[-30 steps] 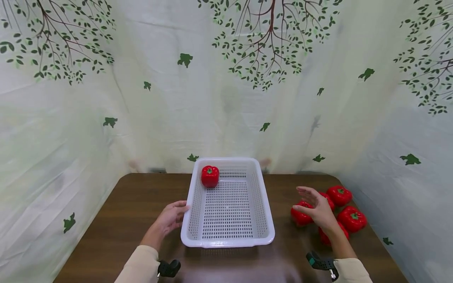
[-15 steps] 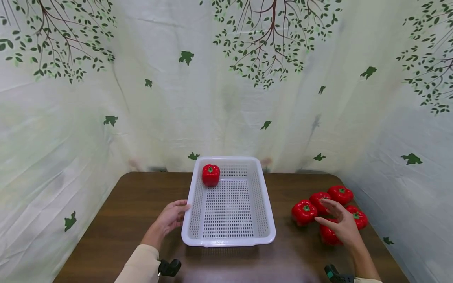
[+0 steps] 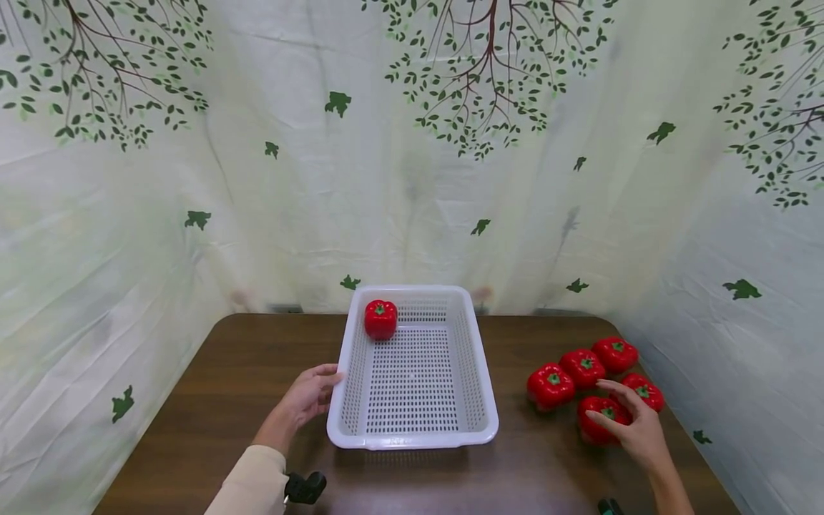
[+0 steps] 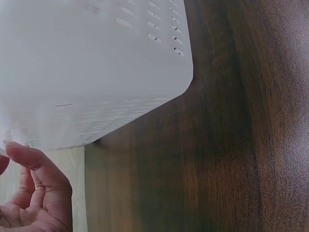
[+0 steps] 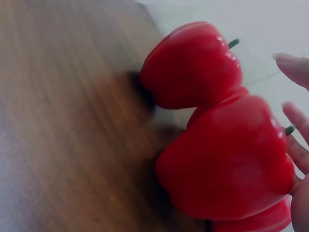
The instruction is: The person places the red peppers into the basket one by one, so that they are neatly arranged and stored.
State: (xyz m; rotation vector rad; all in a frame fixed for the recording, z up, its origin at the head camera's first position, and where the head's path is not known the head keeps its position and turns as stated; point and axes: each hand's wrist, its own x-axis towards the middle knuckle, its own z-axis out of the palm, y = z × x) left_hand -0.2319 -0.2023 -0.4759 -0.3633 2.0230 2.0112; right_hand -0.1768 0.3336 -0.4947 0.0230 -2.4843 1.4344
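At the table's centre stands a white perforated plastic basket (image 3: pixel 412 379) with one red bell pepper (image 3: pixel 380 320) in its far left corner. My left hand (image 3: pixel 307 400) holds the basket's left rim; in the left wrist view its thumb and finger (image 4: pixel 34 157) meet at the basket's edge. On the right, several red bell peppers (image 3: pixel 550 386) sit in a cluster, stems up. Over the nearest pepper (image 3: pixel 595 422) is my right hand (image 3: pixel 639 429), thumb and fingers spread apart around its top. The right wrist view shows that pepper (image 5: pixel 224 159) large beside the fingers.
The brown wooden table (image 3: pixel 270 343) ends at a pale curtain (image 3: pixel 412 179) printed with leaves and branches, which surrounds the back and sides. The pepper cluster lies close to the table's right edge. A black wrist camera (image 3: pixel 305 488) is strapped to the left sleeve.
My right hand has moved right and toward me, from over the leftmost pepper of the cluster to the nearest one. The left hand and the basket stay in place.
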